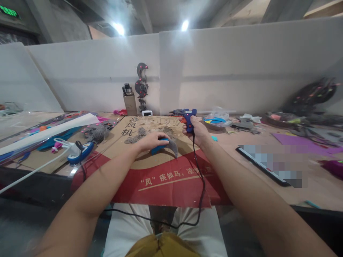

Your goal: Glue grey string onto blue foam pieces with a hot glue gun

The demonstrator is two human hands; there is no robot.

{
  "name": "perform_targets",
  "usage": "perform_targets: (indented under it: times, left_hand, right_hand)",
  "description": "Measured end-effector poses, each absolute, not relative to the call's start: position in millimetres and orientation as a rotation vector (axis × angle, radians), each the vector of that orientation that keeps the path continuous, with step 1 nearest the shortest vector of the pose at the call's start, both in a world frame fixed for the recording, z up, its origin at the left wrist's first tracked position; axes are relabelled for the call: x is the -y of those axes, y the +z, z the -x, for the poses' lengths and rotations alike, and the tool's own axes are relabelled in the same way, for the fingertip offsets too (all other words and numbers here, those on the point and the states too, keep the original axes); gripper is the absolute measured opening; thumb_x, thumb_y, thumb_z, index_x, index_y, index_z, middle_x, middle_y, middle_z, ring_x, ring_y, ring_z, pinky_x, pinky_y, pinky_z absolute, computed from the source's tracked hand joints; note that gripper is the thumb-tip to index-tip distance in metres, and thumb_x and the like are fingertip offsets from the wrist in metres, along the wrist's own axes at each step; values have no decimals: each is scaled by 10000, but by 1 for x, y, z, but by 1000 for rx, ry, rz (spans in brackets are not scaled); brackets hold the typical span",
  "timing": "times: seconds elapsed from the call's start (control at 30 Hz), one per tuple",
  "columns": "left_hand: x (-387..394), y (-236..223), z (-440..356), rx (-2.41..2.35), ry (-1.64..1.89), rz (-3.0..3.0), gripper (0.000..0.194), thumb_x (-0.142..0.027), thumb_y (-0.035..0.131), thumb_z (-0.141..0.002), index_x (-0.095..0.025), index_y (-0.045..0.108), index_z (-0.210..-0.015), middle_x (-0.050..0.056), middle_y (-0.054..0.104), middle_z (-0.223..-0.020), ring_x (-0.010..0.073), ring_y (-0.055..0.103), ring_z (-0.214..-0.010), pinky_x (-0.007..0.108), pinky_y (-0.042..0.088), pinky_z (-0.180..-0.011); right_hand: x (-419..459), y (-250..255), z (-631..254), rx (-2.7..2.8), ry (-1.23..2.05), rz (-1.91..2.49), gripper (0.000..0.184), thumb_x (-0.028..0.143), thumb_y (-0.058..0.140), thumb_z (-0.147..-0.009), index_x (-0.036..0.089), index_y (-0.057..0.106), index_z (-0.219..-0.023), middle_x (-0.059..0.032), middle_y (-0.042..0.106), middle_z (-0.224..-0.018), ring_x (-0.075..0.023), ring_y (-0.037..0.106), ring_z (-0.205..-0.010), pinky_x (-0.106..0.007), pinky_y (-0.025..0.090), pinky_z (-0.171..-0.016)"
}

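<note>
My right hand (198, 132) is wrapped round the handle of a blue glue gun (189, 115), its nozzle pointing left. A black cord (202, 185) runs down from the gun and loops across my lap. To the left, my left hand (153, 141) is closed on a curved, crescent-like piece (173, 147) with a blue strip and a grey outer part. Its fingertips are partly hidden. Both hands are above a red and tan cardboard sheet (171, 194). Loose grey yarn (137, 137) lies just beyond my left hand.
A blue and white power strip (81, 152) and a grey yarn ball (98, 132) lie left. Behind stand a bottle (130, 104) and a hanging crescent decoration (141, 87). A bowl (214, 125), a tablet-like device (264, 167) and purple sheets (300, 144) are right.
</note>
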State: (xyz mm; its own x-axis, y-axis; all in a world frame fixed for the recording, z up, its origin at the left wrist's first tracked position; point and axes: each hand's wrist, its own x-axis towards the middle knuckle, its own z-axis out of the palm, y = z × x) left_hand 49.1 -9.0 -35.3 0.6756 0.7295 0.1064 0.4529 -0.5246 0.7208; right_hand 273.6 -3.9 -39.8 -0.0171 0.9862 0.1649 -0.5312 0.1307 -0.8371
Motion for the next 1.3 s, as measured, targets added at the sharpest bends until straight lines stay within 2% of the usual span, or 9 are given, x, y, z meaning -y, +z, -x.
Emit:
perform_targets:
  times: [0.13, 0.27, 0.43, 0.63, 0.8, 0.9, 1.0, 1.1, 1.3]
  left_hand:
    - [-5, -30, -34, -906, 873, -1776, 348, -392, 683, -717, -160, 664, -975, 47, 680, -932, 145, 601, -818, 288, 458, -767]
    - [-16, -28, -22, -833, 1148, -1475, 349, -321, 754, -648, -176, 649, -947, 23, 652, -896, 99, 580, -732, 234, 437, -654]
    - [-16, -28, -23, -819, 1194, -1336, 327, -258, 797, -582, -169, 645, -858, -17, 601, -773, 45, 501, -591, 173, 332, -483]
    - [-10, -27, -32, -699, 1165, -1196, 325, -227, 799, -616, -162, 628, -884, -31, 574, -684, 31, 461, -490, 157, 313, -407]
    - [-4, -27, -36, -534, 1140, -1167, 315, -196, 792, -645, -162, 615, -902, 5, 654, -795, 72, 584, -620, 164, 428, -497]
    - [2, -25, -38, -444, 1109, -1260, 293, -216, 806, -644, -163, 605, -850, 33, 680, -892, 116, 638, -763, 222, 508, -663]
    - [8, -22, -38, -377, 1070, -1416, 287, -283, 811, -650, -162, 597, -796, 68, 686, -967, 176, 650, -908, 295, 506, -803]
    - [7, -19, -36, -364, 1000, -1632, 243, -335, 763, -710, -160, 616, -793, 103, 666, -1038, 204, 625, -989, 324, 479, -854]
    - [-4, -26, -34, -486, 1037, -1900, 194, -320, 742, -723, -153, 649, -756, 79, 588, -1068, 159, 573, -947, 261, 455, -810]
  right_hand:
    - [2, -40, -277, 857, 1371, 663, 297, 492, 660, -789, 216, 566, -843, 16, 659, -844, -53, 498, -542, -165, 438, -423]
    - [2, -42, -278, 815, 1419, 602, 240, 335, 750, -731, 196, 582, -832, 25, 635, -802, -32, 473, -539, -131, 415, -419]
    - [0, -47, -276, 844, 1451, 527, 239, 187, 768, -683, 162, 604, -854, -3, 649, -826, -24, 498, -580, -105, 436, -466]
    - [10, -44, -260, 885, 1456, 554, 159, 159, 678, -758, 200, 564, -862, -23, 700, -898, -59, 572, -621, -151, 520, -532]
    - [22, -44, -238, 884, 1488, 633, 143, 146, 619, -787, 211, 534, -882, -34, 717, -877, -147, 679, -783, -305, 596, -690]
    - [24, -50, -228, 912, 1481, 667, 200, 166, 620, -786, 224, 521, -950, -26, 719, -903, -170, 689, -841, -327, 600, -681]
    - [24, -55, -223, 928, 1446, 662, 297, 188, 662, -751, 242, 509, -1000, -9, 708, -958, -175, 682, -858, -335, 606, -656]
    - [25, -58, -221, 933, 1452, 658, 356, 215, 697, -717, 254, 506, -1015, 12, 691, -944, -162, 678, -773, -333, 604, -616]
    - [27, -57, -216, 970, 1447, 739, 347, 270, 708, -698, 237, 489, -966, 44, 625, -749, -92, 591, -551, -211, 503, -489]
